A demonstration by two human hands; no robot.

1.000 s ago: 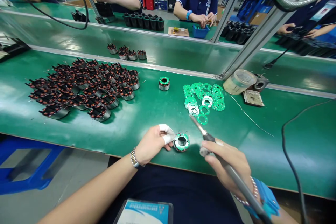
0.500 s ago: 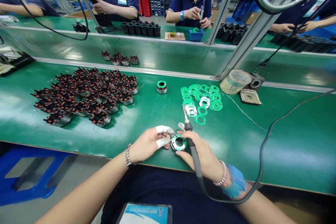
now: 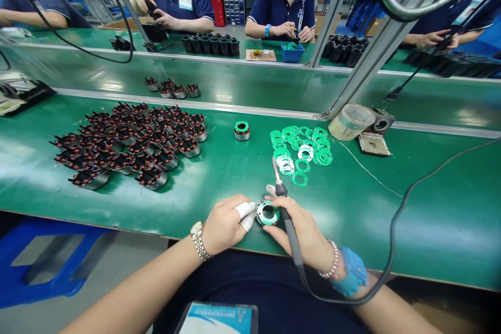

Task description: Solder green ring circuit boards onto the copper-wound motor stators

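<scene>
My right hand [image 3: 303, 227] is closed around a motor stator [image 3: 261, 222] topped with a green ring-shaped circuit board [image 3: 275, 215]. The same hand carries a soldering iron [image 3: 288, 227], its tip pointing away from me over the table. White finger cots cover the thumb and index finger of my left hand [image 3: 227, 222]. Those fingers are pinched together at the stator's left edge; what lies between them is too small to make out. Farther off, another stator with a green board [image 3: 241, 130] stands upright on the table.
Bare stators [image 3: 129, 141] crowd the left of the green table [image 3: 219, 167]. Loose green ring boards [image 3: 301, 146] lie ahead, right of centre. A round tub [image 3: 351, 121] and a soldering sponge tray [image 3: 373, 144] stand behind. The iron's cable [image 3: 391, 240] loops right. Co-workers sit opposite.
My left hand has turned and its fingers have closed into a tighter pinch at the stator's left edge. My right hand, the stator and the soldering iron have hardly moved.
</scene>
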